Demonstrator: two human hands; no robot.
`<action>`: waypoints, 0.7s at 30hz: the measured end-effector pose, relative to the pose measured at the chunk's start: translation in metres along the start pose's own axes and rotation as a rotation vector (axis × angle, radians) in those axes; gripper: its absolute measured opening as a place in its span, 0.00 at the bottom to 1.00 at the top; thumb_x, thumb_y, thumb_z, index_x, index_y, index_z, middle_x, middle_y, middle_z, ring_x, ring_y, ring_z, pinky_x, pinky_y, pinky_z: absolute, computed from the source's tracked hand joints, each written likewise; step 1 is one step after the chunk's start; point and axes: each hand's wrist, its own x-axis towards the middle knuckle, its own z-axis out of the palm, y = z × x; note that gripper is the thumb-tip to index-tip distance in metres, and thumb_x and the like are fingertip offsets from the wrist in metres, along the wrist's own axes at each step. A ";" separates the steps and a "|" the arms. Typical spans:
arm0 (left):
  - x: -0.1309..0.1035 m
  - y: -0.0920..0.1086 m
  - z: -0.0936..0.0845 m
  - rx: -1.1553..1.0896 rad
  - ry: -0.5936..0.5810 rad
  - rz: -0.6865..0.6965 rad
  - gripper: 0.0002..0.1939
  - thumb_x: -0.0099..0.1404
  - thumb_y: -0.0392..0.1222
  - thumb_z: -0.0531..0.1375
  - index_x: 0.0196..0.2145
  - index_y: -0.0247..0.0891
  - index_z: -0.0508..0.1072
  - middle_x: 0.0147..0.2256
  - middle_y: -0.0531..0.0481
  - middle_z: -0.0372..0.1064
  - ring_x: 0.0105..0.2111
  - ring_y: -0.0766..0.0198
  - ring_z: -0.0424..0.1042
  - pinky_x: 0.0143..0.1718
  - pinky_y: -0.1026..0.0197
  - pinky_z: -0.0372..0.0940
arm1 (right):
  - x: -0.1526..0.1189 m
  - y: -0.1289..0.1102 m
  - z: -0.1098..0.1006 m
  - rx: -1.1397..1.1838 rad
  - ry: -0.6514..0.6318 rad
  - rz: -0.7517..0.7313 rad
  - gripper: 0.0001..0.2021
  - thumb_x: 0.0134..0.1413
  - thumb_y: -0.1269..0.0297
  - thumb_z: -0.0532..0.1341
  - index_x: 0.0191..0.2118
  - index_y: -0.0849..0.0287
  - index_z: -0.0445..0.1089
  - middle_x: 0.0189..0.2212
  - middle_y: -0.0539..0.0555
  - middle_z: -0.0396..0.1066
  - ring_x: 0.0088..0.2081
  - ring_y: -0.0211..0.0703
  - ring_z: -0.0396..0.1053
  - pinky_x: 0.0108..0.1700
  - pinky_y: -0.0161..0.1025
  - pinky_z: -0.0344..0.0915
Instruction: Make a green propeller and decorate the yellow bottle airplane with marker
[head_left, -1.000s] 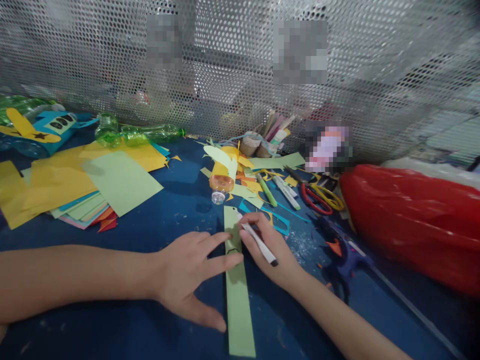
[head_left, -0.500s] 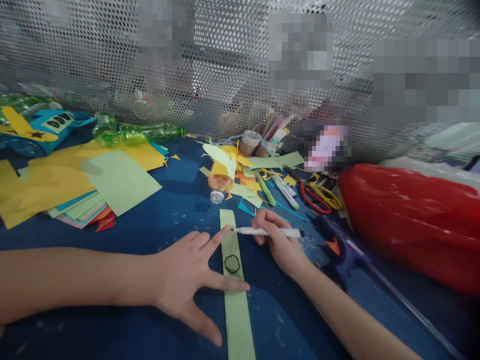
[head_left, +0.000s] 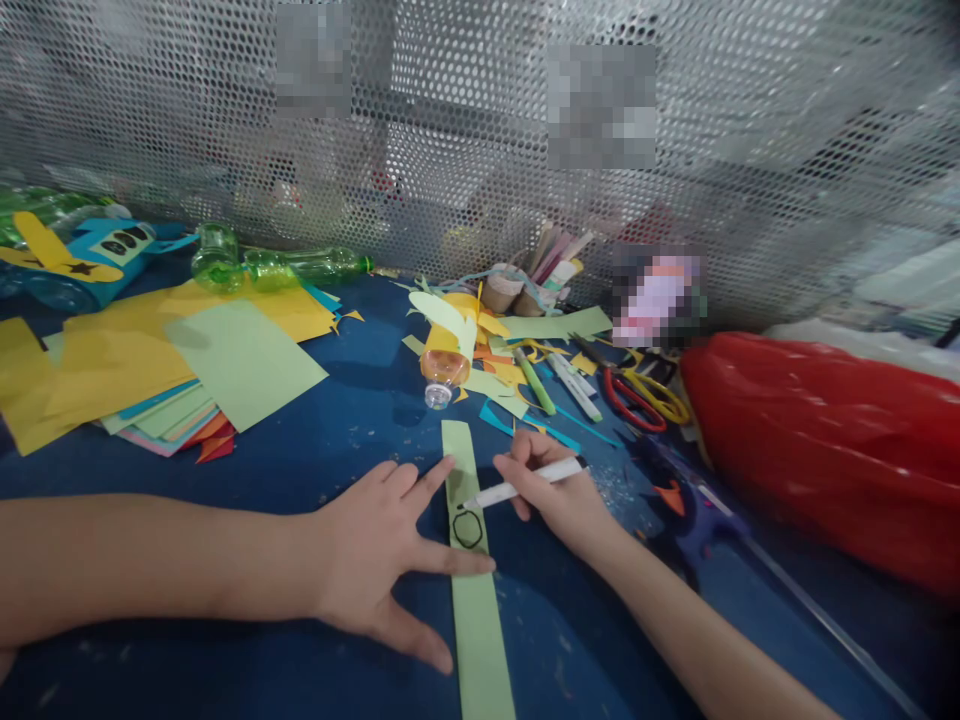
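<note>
White marker (head_left: 495, 494), pinched in right hand (head_left: 562, 497), has moved down the lower-centre pale-green paper strip (head_left: 478, 620), likely light, flimsy, best pinned beside its circle (head_left: 467, 529) by the spread left hand (head_left: 375, 555).

We spread our left hand (head_left: 375, 552) over the green paper strip (head_left: 480, 630) from its left, and from its right our right hand (head_left: 551, 492) grips a white marker (head_left: 526, 482), tip just beside the strip's black loop (head_left: 467, 528). Beyond the strip we see a yellow-wrapped bottle (head_left: 445, 355); well right of the strip, a red bag (head_left: 817, 450).
</note>
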 end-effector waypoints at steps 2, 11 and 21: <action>0.000 0.000 0.000 0.002 -0.003 0.003 0.39 0.51 0.78 0.51 0.60 0.70 0.56 0.68 0.39 0.33 0.46 0.42 0.64 0.47 0.42 0.54 | 0.000 0.000 0.000 -0.015 0.003 0.005 0.18 0.52 0.56 0.64 0.21 0.55 0.56 0.09 0.41 0.59 0.12 0.30 0.54 0.18 0.31 0.48; 0.000 0.000 0.003 0.036 0.001 0.003 0.40 0.52 0.78 0.51 0.61 0.72 0.52 0.68 0.41 0.36 0.48 0.40 0.62 0.46 0.39 0.55 | -0.002 -0.007 0.004 -0.055 -0.003 0.072 0.16 0.52 0.59 0.64 0.22 0.55 0.56 0.09 0.42 0.62 0.13 0.31 0.58 0.20 0.31 0.51; 0.000 -0.001 0.004 0.035 0.010 0.014 0.40 0.52 0.78 0.50 0.61 0.70 0.53 0.67 0.38 0.37 0.48 0.40 0.63 0.47 0.40 0.54 | -0.002 -0.007 0.004 -0.052 -0.040 0.096 0.17 0.51 0.56 0.64 0.22 0.55 0.57 0.09 0.42 0.62 0.13 0.32 0.58 0.20 0.31 0.53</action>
